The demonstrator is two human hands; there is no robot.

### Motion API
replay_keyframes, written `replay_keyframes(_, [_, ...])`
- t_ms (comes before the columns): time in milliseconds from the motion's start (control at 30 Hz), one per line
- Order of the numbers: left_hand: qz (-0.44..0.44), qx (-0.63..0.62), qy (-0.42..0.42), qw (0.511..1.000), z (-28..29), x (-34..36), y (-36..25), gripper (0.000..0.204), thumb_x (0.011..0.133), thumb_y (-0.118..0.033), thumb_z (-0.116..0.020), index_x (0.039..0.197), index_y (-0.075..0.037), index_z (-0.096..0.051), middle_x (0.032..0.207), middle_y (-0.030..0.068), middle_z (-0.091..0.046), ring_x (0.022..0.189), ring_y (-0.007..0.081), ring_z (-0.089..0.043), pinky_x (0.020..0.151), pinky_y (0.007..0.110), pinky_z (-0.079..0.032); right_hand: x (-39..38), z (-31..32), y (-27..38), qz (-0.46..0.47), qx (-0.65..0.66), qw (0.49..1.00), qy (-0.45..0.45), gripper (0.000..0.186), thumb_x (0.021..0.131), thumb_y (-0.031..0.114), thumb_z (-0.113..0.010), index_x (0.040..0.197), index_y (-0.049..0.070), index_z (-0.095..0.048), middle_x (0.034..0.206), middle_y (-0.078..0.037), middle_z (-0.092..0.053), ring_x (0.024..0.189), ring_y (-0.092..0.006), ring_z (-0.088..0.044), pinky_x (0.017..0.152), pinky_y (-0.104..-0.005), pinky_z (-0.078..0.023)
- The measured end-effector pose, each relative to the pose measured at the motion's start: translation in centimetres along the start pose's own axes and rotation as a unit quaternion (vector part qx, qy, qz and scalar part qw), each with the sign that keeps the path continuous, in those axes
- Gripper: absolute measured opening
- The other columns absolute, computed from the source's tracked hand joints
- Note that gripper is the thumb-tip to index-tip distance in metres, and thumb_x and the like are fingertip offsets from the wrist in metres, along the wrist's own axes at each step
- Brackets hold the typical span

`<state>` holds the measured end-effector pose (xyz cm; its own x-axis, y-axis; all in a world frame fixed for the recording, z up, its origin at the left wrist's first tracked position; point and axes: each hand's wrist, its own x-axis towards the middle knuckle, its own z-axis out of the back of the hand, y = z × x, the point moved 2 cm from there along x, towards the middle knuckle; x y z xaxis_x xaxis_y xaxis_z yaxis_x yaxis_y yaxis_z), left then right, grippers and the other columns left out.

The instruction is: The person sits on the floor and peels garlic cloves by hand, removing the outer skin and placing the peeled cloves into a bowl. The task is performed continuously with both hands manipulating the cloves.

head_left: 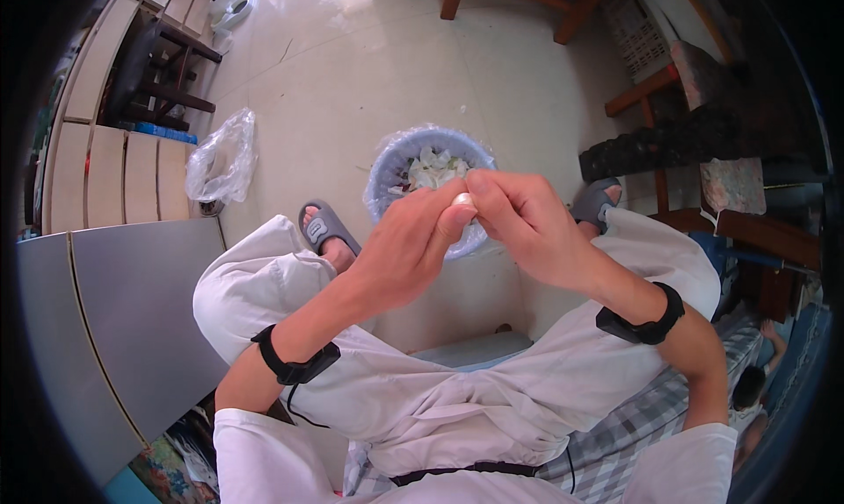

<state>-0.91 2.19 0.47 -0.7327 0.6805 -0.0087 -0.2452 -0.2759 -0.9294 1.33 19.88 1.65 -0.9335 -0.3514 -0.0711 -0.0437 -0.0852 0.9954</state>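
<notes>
Both hands meet above a lined waste bin, with a small, smooth white garlic clove between their fingertips. My left hand is closed, its thumb and bent fingers pinching the clove from the left. Against its other side press the thumb and curled fingers of my right hand. The clove is mostly covered by the fingers. Inside the bin lie whitish, papery scraps and a few darker bits; the hands hide its near right part.
The bin stands on a pale tiled floor between my slippered feet. A crumpled clear plastic bag lies by the left cabinet. Dark stools and wooden furniture legs stand farther off. Another person is at the lower right.
</notes>
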Motion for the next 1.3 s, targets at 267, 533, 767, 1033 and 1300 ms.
replay_keyframes(267, [0.03,-0.076,0.003,0.997,-0.5,-0.1,0.4,0.044,0.113,-0.041,-0.03,0.103,-0.004,-0.051,0.071,0.0081,-0.046,0.064,0.0231,-0.04,0.06,0.036,-0.038,0.0,-0.3,-1.2,-0.054,0.158,0.986,-0.001,0.044,0.112,0.032,-0.041,0.097,0.0,-0.068,0.07,0.005,-0.048,0.064,-0.0052,-0.038,0.056,-0.0258,-0.035])
replay_keyframes(533, [0.042,-0.144,0.001,0.989,-0.5,-0.2,1.1,0.046,0.114,-0.042,-0.028,0.099,-0.004,-0.051,0.075,-0.0025,-0.037,0.066,0.0099,-0.03,0.058,0.027,-0.028,0.2,-0.4,-1.1,-0.041,0.16,0.986,-0.023,0.03,0.111,0.026,-0.048,0.09,0.006,-0.054,0.068,0.007,-0.041,0.059,-0.002,-0.033,0.051,-0.0218,-0.027])
replay_keyframes(767, [0.007,-0.149,-0.013,0.989,0.4,-0.1,0.8,0.043,0.114,-0.036,-0.027,0.099,-0.004,-0.051,0.076,-0.0028,-0.039,0.065,0.009,-0.031,0.058,0.026,-0.029,0.4,0.8,-0.4,0.028,-0.054,0.994,-0.094,0.02,0.103,0.015,-0.06,0.114,-0.001,-0.065,0.074,0.002,-0.056,0.063,-0.0042,-0.048,0.057,-0.0227,-0.038])
replay_keyframes(1033, [-0.033,0.045,-0.1,0.993,0.9,0.2,-0.1,0.018,0.106,-0.019,-0.052,0.111,-0.002,-0.059,0.077,0.0112,-0.06,0.067,0.0241,-0.055,0.068,0.036,-0.042,0.3,0.5,0.3,0.056,-0.02,0.989,-0.132,0.018,0.098,0.006,-0.066,0.112,-0.002,-0.072,0.097,-0.006,-0.068,0.066,-0.0063,-0.062,0.06,-0.0215,-0.048])
replay_keyframes(1300, [-0.036,0.094,-0.132,0.986,1.2,0.3,-0.4,0.013,0.099,-0.015,-0.064,0.105,-0.003,-0.065,0.068,0.0063,-0.058,0.058,0.0198,-0.052,0.065,0.033,-0.04,0.5,0.9,-0.1,0.031,0.038,0.991,-0.127,0.016,0.097,0.009,-0.07,0.105,-0.004,-0.074,0.095,-0.006,-0.068,0.066,-0.0059,-0.063,0.06,-0.0205,-0.047])
